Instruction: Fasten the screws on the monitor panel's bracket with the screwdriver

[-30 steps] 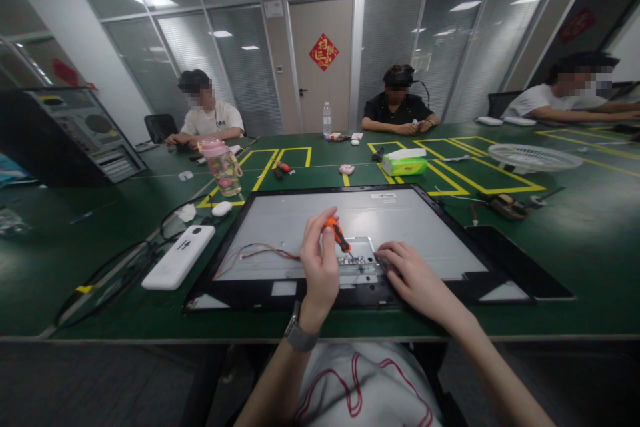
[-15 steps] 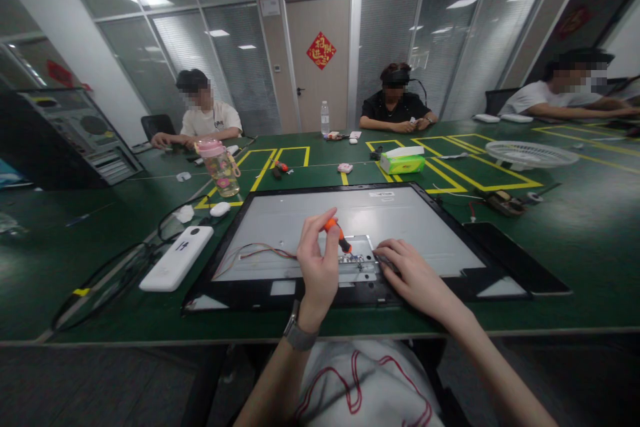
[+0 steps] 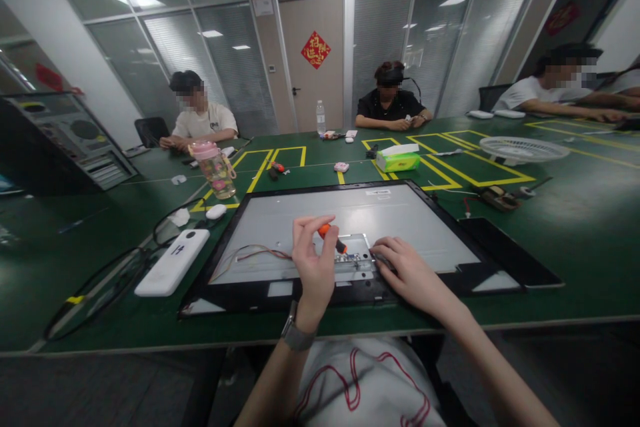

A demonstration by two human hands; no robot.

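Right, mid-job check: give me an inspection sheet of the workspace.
Surface: green tabletop with yellow tape outlines.
Job's things: display panel lying flat; circuit board on it.
Clutter: white device marked 14, pink-lidded bottle, green tissue pack.
Hands: left hand holds an orange-and-black screwdriver, tip contact unclear; right hand beside the board, a dark object under its fingers.
Cables: thin wires across the panel; black cable looped at left.
Surroundings: seated people opposite; closed door behind.

Orange screwdriver (image 3: 341, 247) partly behind left hand (image 3: 315, 265), tip seemingly indistinct
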